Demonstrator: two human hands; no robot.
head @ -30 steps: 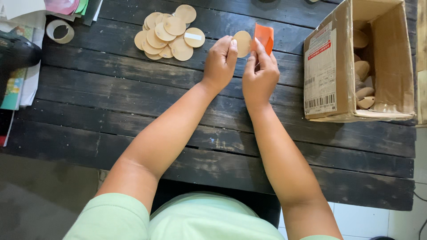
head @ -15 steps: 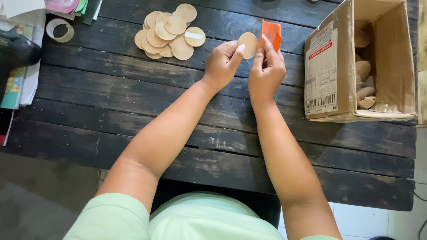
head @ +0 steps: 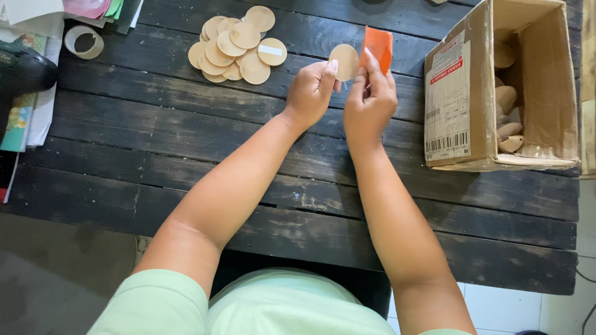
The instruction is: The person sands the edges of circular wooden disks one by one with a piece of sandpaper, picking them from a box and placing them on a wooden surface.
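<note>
Wooden disc (head: 344,61), round and pale tan, is being pinched at its lower edge by the left hand (head: 312,90), whose fingers are curling closed around it above the dark plank surface (head: 186,142). Right hand (head: 370,99) is gripping an orange rectangular piece (head: 379,46) just beside the disc, fingers folded narrow against it; the two hands are nearly touching. Farther left, a pile of matching discs (head: 238,44) is lying on the surface, one bearing a white rectangular strip. At the left edge a roll of tape (head: 84,41) is sitting near stacked coloured papers (head: 25,111). To the right, an open cardboard box (head: 478,93) is resting on its side, carrying a white rectangular label with red and black print on its outer wall and holding rounded wooden pieces (head: 506,99) inside.
</note>
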